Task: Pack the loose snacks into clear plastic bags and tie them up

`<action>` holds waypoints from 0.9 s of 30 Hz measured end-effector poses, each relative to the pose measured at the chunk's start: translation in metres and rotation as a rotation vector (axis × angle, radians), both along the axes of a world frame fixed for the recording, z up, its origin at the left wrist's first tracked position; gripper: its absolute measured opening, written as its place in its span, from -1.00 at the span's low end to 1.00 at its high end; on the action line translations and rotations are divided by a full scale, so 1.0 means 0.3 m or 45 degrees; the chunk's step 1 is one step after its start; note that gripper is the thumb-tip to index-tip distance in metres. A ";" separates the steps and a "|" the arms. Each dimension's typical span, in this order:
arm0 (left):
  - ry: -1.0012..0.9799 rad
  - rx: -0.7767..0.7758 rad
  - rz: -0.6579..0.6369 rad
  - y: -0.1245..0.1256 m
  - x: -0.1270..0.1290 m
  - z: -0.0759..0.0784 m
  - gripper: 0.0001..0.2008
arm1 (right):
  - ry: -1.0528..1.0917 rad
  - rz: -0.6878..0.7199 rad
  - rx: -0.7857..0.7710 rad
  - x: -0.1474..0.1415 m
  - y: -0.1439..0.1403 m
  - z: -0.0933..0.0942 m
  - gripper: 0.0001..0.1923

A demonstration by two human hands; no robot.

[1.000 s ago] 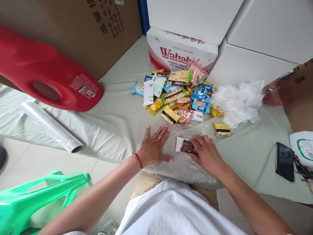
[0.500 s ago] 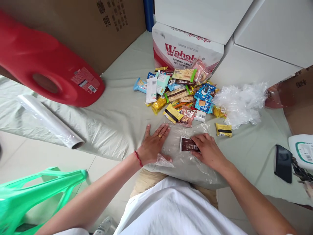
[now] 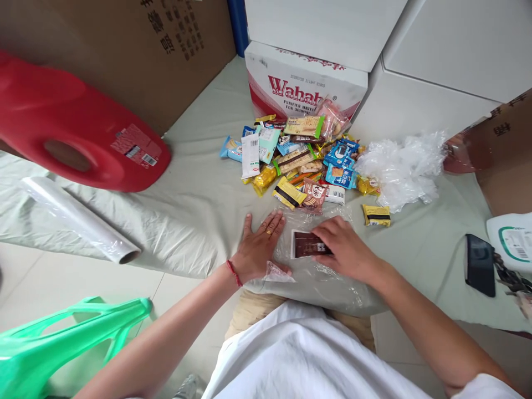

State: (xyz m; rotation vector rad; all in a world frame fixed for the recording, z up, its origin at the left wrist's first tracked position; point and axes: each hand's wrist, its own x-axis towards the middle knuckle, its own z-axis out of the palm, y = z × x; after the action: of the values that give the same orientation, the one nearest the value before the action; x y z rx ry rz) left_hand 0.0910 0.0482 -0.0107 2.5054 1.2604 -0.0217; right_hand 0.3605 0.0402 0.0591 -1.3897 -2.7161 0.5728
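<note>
My left hand (image 3: 258,245) lies flat, fingers apart, on a sheet of clear plastic film (image 3: 316,277) spread over the pale cloth (image 3: 199,210). My right hand (image 3: 346,250) rests on the same film with its fingers on a dark brown snack packet (image 3: 305,244) that lies on the film between my hands. Just beyond them is a pile of several wrapped snacks (image 3: 299,155), and a single yellow packet (image 3: 376,215) lies to the right.
A red plastic stool (image 3: 75,127) lies on its side at left, with a roll of film (image 3: 78,221) before it and a green stool (image 3: 62,343) near me. A Wahaha carton (image 3: 299,83), crumpled plastic (image 3: 399,166) and a black phone (image 3: 480,263) are nearby.
My right hand has slid the brown packet a little to the left on the film, toward my left hand. The film's near-left corner has lifted by my left thumb.
</note>
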 end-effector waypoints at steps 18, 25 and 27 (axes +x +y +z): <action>0.004 -0.038 0.033 0.015 -0.132 -0.011 0.35 | 0.005 0.088 0.021 -0.008 0.027 -0.148 -0.30; -0.088 0.002 0.022 0.017 -0.157 -0.029 0.38 | -0.075 0.199 -0.033 -0.013 0.073 -0.109 -0.29; -0.095 -0.001 0.031 0.016 -0.157 -0.030 0.38 | -0.079 0.224 -0.030 -0.009 0.077 -0.080 -0.24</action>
State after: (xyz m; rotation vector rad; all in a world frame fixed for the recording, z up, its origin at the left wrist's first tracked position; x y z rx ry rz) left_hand 0.0440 0.0530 -0.0197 2.4657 1.2600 0.0762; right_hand 0.3578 0.0633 0.0350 -1.1999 -2.9104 0.5819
